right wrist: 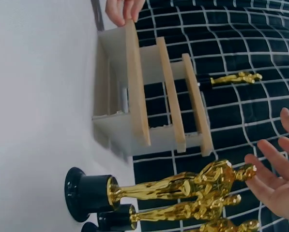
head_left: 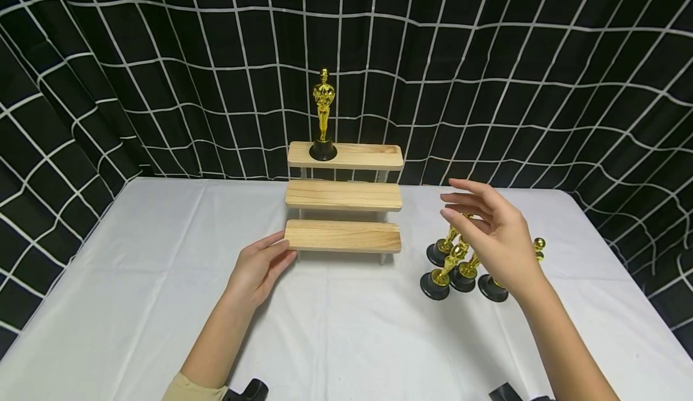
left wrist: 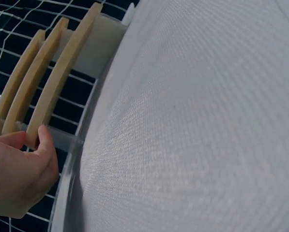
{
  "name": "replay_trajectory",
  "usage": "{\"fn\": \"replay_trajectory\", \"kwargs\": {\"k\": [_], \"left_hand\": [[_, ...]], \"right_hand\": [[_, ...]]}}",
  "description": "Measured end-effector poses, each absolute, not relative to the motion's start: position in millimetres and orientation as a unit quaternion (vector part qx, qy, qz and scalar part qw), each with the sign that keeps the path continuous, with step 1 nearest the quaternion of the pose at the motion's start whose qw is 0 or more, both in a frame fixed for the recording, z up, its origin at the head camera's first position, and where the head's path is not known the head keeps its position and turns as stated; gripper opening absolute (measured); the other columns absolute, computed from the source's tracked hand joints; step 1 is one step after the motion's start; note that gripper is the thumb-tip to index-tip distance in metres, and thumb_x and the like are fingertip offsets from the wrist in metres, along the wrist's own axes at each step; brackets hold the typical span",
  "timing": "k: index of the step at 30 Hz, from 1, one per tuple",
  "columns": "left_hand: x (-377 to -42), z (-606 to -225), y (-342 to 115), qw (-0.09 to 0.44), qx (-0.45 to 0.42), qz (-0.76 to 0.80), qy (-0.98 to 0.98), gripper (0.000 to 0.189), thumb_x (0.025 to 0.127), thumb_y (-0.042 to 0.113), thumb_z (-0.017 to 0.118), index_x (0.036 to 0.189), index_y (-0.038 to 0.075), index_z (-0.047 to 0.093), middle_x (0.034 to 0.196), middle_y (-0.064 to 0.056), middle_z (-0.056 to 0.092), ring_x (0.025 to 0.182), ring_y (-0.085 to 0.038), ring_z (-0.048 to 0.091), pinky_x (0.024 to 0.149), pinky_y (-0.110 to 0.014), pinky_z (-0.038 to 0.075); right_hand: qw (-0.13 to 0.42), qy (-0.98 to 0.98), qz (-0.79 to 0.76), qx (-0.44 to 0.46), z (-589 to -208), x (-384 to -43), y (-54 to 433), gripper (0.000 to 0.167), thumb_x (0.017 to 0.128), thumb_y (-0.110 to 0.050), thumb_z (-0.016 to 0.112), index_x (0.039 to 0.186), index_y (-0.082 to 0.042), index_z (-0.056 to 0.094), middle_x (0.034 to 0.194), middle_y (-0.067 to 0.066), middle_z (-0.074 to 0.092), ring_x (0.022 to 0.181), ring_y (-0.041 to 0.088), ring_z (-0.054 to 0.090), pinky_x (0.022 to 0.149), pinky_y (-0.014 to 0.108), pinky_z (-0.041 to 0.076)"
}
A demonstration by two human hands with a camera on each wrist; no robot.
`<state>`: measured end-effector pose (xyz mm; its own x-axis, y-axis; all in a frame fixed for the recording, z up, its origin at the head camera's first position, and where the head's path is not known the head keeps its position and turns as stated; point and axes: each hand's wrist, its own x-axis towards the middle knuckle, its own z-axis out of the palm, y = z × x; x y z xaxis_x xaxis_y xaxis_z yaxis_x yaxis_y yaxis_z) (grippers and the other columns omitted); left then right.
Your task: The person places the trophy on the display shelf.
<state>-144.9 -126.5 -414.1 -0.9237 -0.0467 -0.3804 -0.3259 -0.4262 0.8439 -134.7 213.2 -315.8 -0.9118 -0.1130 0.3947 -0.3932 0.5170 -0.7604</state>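
Note:
A three-tier wooden display shelf (head_left: 342,196) stands on the table. My left hand (head_left: 258,270) holds the left end of its lowest board (left wrist: 62,72), thumb and fingers on either side of the edge in the left wrist view. One gold statuette (head_left: 323,105) with a black round base is upright on the top board, left of its middle. To the right of the shelf, several like statuettes (head_left: 440,281) stand in a group. Above them hovers my right hand (head_left: 503,232), fingers parted and gently bent, holding nothing. It partly covers the group in the head view.
A white cloth (head_left: 162,305) covers the table. Behind and at the sides hangs a black curtain (head_left: 216,76) with a white grid. Clear side supports (right wrist: 120,133) carry the shelf boards.

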Motion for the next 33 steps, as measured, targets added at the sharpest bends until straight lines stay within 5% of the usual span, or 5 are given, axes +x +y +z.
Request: {"fn": "replay_trajectory", "kwargs": {"k": [6,15,24,33], "left_hand": [[-145,-416,-127,0.086,-0.173,0.825,0.532,0.049,0.109,-0.003,0.050,0.156,-0.012,0.039,0.154,-0.029,0.039,0.109,-0.014,0.062,0.107,-0.020,0.057],[-144,-416,-128,0.085,-0.166,0.825,0.534,0.050,0.109,-0.002,0.050,0.156,-0.011,0.038,0.154,-0.028,0.038,0.118,-0.019,0.056,0.109,-0.021,0.056],[-144,-415,-127,0.084,-0.167,0.826,0.531,0.050,0.109,-0.003,0.050,0.156,-0.012,0.038,0.154,-0.029,0.038,0.112,-0.015,0.060,0.108,-0.021,0.057],[-146,-416,-128,0.086,-0.173,0.825,0.532,0.049,0.109,-0.003,0.050,0.156,-0.011,0.039,0.154,-0.029,0.039,0.112,-0.016,0.060,0.108,-0.021,0.057]], "right_hand": [[0.151,-0.854,0.476,0.146,-325,-128,220,0.047,0.101,0.000,0.071,0.146,-0.002,0.058,0.129,0.022,0.070,0.108,-0.010,0.065,0.092,0.004,0.056],[0.149,-0.848,0.488,0.146,-338,-120,226,0.046,0.099,0.003,0.071,0.143,-0.001,0.059,0.117,-0.025,0.068,0.107,-0.007,0.067,0.092,0.005,0.056],[0.145,-0.845,0.494,0.145,-351,-114,232,0.047,0.098,0.005,0.072,0.142,0.004,0.058,0.121,-0.015,0.071,0.113,-0.005,0.066,0.096,0.009,0.058],[0.131,-0.850,0.494,0.126,-366,-112,235,0.050,0.096,0.009,0.072,0.144,0.003,0.058,0.122,-0.026,0.064,0.113,-0.009,0.061,0.096,0.005,0.055]]}}
